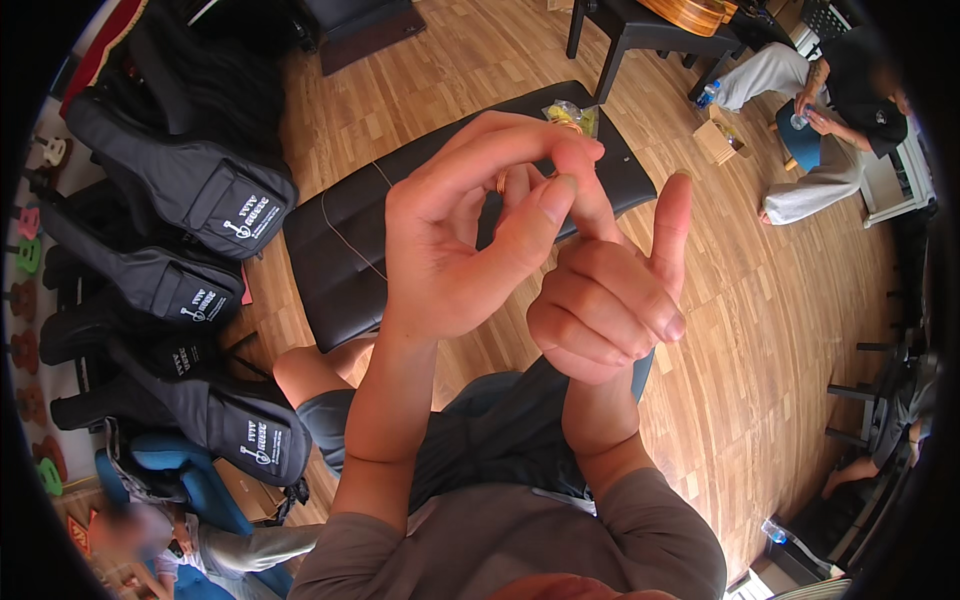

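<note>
Fingers (522, 232) meet over the black bench (330, 285), a plastic packet (587, 121) beyond.

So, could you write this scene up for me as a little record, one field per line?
Right hand: bare, curled, with two digits raised
Left hand: bare, thumb and fingers closed at one raised finger of the right hand
Bench: long, black, padded, beyond the hands
On the bench: thin pale string; small clear plastic packet with yellow-green contents
Left side: black guitar-shaped bags with white print
Floor: brown wooden planks
Others: seated person in a black top, upper right
Unclear: whether the left grip also holds something small
</note>
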### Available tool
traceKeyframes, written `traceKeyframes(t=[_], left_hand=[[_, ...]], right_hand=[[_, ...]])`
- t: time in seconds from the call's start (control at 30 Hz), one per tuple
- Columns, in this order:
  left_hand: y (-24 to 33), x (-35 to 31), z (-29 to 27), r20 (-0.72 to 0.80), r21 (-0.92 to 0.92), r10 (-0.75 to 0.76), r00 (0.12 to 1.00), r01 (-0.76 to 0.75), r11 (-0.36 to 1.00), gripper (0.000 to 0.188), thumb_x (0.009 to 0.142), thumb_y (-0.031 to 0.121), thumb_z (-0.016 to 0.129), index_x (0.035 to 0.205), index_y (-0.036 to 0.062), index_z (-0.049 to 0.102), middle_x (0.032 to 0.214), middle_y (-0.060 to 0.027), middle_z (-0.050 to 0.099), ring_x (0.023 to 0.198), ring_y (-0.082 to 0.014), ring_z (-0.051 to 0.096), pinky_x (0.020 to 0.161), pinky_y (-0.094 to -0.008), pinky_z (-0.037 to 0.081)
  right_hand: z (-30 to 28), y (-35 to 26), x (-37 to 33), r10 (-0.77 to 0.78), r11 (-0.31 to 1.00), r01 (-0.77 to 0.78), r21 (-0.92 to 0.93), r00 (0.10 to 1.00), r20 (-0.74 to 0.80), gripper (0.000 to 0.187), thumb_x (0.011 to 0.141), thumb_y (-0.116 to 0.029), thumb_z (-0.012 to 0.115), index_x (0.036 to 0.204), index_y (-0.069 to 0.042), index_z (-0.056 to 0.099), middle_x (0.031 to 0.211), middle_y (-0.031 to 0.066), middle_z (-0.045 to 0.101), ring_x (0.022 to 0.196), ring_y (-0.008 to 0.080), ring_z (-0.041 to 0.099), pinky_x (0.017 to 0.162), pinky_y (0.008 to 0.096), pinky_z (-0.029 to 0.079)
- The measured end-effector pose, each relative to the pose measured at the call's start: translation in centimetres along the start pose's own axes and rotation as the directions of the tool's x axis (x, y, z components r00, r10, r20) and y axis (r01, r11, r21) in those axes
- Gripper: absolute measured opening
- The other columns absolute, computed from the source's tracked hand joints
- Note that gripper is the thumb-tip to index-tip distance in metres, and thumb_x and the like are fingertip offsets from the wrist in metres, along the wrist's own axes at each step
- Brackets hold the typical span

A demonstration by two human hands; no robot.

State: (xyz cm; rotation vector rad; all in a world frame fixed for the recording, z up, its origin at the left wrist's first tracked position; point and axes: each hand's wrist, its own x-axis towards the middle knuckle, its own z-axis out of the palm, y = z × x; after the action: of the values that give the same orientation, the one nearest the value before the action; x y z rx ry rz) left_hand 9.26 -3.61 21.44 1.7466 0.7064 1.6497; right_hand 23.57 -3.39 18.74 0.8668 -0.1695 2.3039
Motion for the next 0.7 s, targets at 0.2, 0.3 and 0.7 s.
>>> traceKeyframes(t=[0.2, 0.3, 0.7], left_hand=[[-0.70, 0.24, 0.64, -0.097, -0.041, 0.051, 0.994, -0.055, 0.998, 0.022, 0.087, -0.007, 0.068, 0.109, -0.0045, 0.070, 0.109, -0.0125, 0.070, 0.070, -0.0035, 0.048, 0.058, -0.0193, 0.037], [-0.73, 0.26, 0.71, -0.099, -0.037, 0.057, 0.993, -0.061, 0.997, 0.022, 0.086, -0.007, 0.068, 0.108, -0.0050, 0.070, 0.108, -0.0126, 0.069, 0.069, -0.0035, 0.047, 0.057, -0.0192, 0.037], [-0.38, 0.20, 0.90, -0.097, -0.040, 0.045, 0.994, -0.049, 0.998, 0.022, 0.085, -0.006, 0.069, 0.108, -0.0055, 0.070, 0.106, -0.0119, 0.069, 0.066, -0.0031, 0.045, 0.057, -0.0189, 0.036]], right_hand=[[0.07, 0.17, -0.08, -0.002, 1.000, 0.002, 0.002, 1.000, -0.004, 0.092, 0.102, -0.071, 0.027, 0.161, -0.003, 0.009, 0.062, 0.0007, 0.063, 0.044, 0.0093, 0.052, 0.047, 0.0231, 0.045], [0.09, 0.15, -0.16, -0.001, 1.000, 0.001, 0.003, 1.000, -0.007, 0.092, 0.102, -0.071, 0.027, 0.161, -0.003, 0.009, 0.062, 0.0008, 0.063, 0.044, 0.0093, 0.052, 0.047, 0.0232, 0.045], [0.10, 0.38, -0.37, 0.002, 1.000, -0.002, -0.011, 1.000, 0.001, 0.093, 0.101, -0.072, 0.028, 0.161, -0.004, 0.008, 0.064, 0.0005, 0.063, 0.045, 0.0091, 0.052, 0.049, 0.0239, 0.045]])
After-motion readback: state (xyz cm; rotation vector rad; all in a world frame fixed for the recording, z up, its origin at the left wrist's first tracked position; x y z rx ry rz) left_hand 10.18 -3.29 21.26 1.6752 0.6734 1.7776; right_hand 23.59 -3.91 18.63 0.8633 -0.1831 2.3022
